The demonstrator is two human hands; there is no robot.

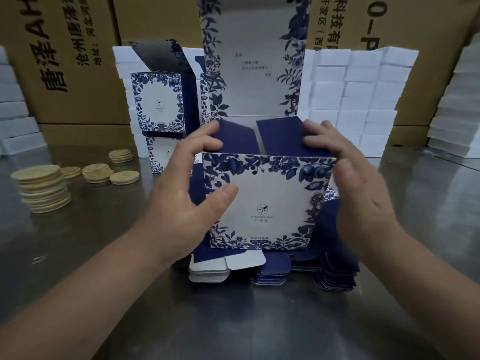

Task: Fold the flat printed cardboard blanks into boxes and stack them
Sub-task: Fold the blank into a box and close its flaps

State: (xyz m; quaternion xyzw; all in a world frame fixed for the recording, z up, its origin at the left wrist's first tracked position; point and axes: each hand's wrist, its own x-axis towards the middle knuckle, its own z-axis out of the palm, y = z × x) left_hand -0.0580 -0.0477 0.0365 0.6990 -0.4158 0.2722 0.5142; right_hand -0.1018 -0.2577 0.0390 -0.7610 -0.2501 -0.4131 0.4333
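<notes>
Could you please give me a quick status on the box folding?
Status: left hand and right hand grip blue-and-white floral cardboard box, fingers pressing navy flaps inward. Tall lid flap upright. Nothing obstructing.

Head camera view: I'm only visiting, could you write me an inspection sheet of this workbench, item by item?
Surface: shiny metal table.
Job's things: half-folded box, two blue flaps folded inward, lid flap upright; flat blanks stacked beneath; finished boxes stacked behind left.
Clutter: round tan discs in piles, left.
Grippers: left hand and right hand hold the box's sides, fingers on flaps.
Cables: nothing seen.
Surroundings: white foam blocks stacked, brown cartons behind.
</notes>
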